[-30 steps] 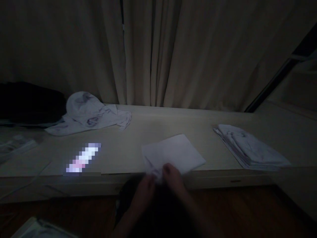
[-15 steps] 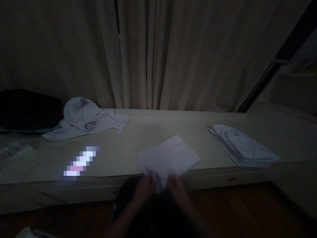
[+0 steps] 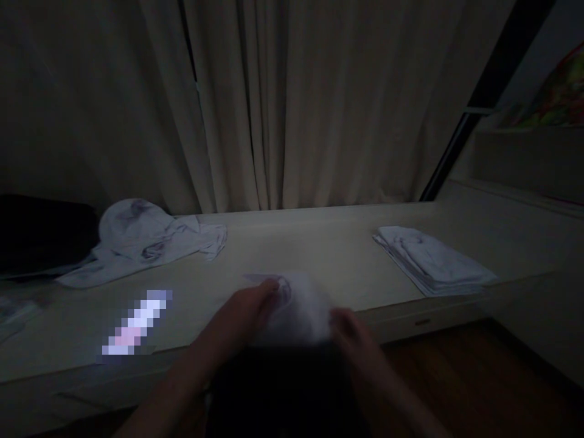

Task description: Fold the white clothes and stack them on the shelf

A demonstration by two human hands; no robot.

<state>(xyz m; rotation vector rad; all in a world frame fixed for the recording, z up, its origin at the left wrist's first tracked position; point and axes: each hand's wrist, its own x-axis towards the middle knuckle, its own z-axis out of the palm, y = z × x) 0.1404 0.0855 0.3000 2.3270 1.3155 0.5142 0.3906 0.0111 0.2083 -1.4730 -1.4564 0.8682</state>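
Note:
The room is very dim. Both my hands hold one small white cloth (image 3: 298,307) just above the front edge of a low pale platform (image 3: 328,255). My left hand (image 3: 249,307) pinches its upper left corner. At the cloth's lower right edge, my right hand (image 3: 349,328) grips it. The cloth looks bunched and blurred between the hands. Below them a dark mass, probably my lap, hides the rest of the cloth.
A folded stack of white cloths (image 3: 431,260) lies on the platform at the right. A crumpled white garment (image 3: 141,237) and a black bundle (image 3: 43,234) lie at the left. A glowing pixelated strip (image 3: 137,322) is near the front left. Curtains (image 3: 292,103) hang behind; wooden floor (image 3: 479,377) at the right.
The white cloth lay flat on the platform with my hands at its near corner; now it is lifted and gathered between both hands. The view has shifted right and tilted.

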